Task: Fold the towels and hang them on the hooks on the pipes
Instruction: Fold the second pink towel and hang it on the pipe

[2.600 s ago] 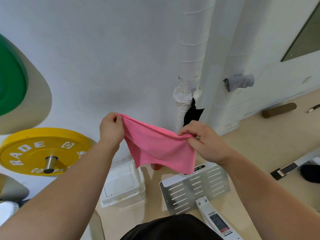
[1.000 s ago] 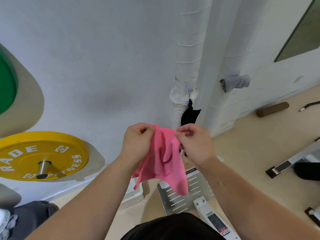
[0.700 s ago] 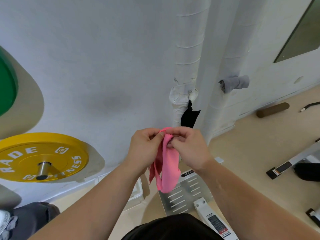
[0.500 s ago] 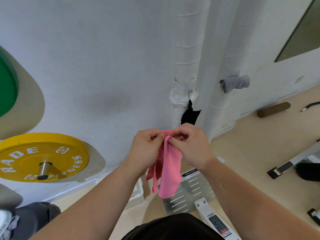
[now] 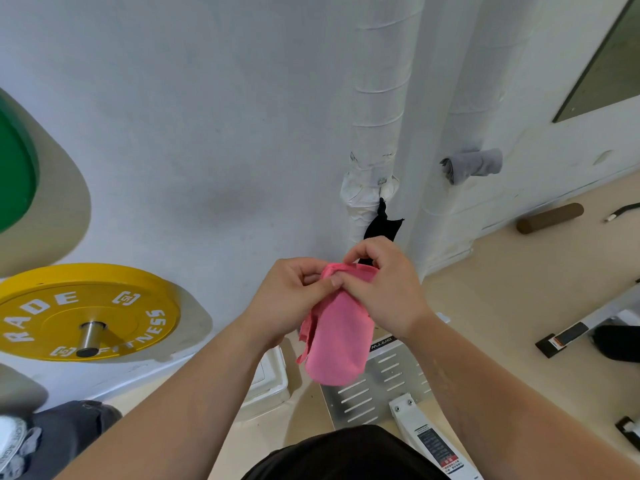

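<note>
A pink towel (image 5: 337,344), folded into a narrow hanging strip, dangles in front of me. My left hand (image 5: 289,299) pinches its top edge from the left, and my right hand (image 5: 384,289) pinches the same edge from the right, fingers touching. Behind my hands a black towel (image 5: 381,226) hangs from the left white pipe (image 5: 379,109). A grey folded towel (image 5: 472,165) hangs on the right pipe (image 5: 460,81). The hooks themselves are hidden under the towels.
A yellow weight plate (image 5: 86,313) and a green one (image 5: 14,174) are mounted on the white wall at left. Below my hands stand a slotted metal plate (image 5: 377,389) and a white box (image 5: 270,386). A brown roller (image 5: 550,218) lies on the floor at right.
The towel was spread wide between my hands; I brought my hands together, folding it into a narrow strip. Both hands now meet at its top edge.
</note>
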`<state>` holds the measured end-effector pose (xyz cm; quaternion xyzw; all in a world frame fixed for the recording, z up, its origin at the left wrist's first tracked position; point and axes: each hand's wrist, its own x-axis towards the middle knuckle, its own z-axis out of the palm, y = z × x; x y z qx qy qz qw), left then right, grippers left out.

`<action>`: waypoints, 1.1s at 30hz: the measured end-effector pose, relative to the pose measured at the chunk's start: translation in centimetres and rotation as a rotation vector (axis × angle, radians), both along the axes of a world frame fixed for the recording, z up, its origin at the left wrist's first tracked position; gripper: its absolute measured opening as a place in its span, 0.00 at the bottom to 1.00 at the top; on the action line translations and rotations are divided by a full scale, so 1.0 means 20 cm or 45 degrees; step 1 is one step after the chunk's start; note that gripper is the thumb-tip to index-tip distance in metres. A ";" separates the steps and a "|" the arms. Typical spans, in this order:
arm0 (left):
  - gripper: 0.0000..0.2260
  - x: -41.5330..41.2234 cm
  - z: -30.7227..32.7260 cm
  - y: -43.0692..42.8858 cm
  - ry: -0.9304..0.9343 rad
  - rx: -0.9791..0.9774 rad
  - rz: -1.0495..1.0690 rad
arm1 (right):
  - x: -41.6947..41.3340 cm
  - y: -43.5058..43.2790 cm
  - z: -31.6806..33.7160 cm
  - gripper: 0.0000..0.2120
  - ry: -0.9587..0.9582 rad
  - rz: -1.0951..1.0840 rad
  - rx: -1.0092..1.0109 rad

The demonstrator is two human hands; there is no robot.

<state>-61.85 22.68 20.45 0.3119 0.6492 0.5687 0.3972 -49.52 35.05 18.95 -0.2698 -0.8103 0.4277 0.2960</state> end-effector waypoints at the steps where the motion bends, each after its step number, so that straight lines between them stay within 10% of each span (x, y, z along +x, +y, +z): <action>1: 0.05 0.00 0.00 0.00 0.005 0.010 -0.011 | 0.00 0.01 -0.01 0.09 -0.025 0.016 0.017; 8: 0.09 -0.07 -0.01 -0.01 0.121 0.013 0.074 | 0.07 0.12 -0.05 0.13 -0.137 0.279 -0.101; 17: 0.09 -0.20 0.09 -0.01 0.306 0.034 0.078 | 0.06 0.29 -0.07 0.10 -0.529 0.375 0.506; 21: 0.09 -0.29 0.09 0.03 0.389 -0.008 0.234 | 0.04 0.33 0.10 0.08 -0.284 0.378 0.516; 33: 0.09 -0.28 0.16 0.12 0.308 0.092 0.209 | -0.02 0.31 0.26 0.14 0.279 0.105 -0.439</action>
